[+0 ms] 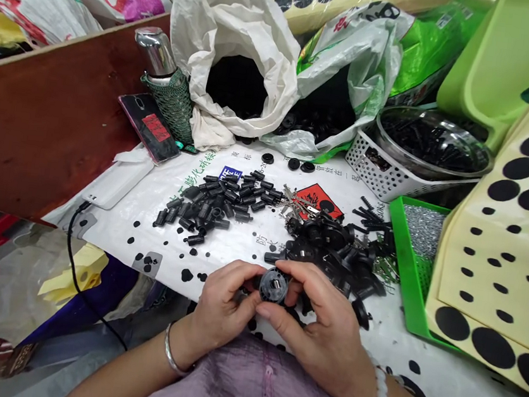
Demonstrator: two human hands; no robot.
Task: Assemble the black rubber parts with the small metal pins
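Between my two hands is a round black plastic part (274,285) with a small metal piece in its middle. My left hand (223,308) pinches it from the left with thumb and fingertips. On the other side my right hand (322,320) grips its edge, thumb below and index finger on top. Just beyond the hands lies a heap of larger black plastic parts (321,243). Small black cylindrical pieces (211,202) are piled to the left of it. Thin metal strips (295,203) lie between the two piles.
A green tray (409,272) of small silvery parts sits right, beside yellow sheets with black dots (496,301). Behind are a white sack (244,37), a plastic bag (375,64) and a metal bowl (436,141). A phone (148,126), flask (164,72) and power bank (116,185) stand left.
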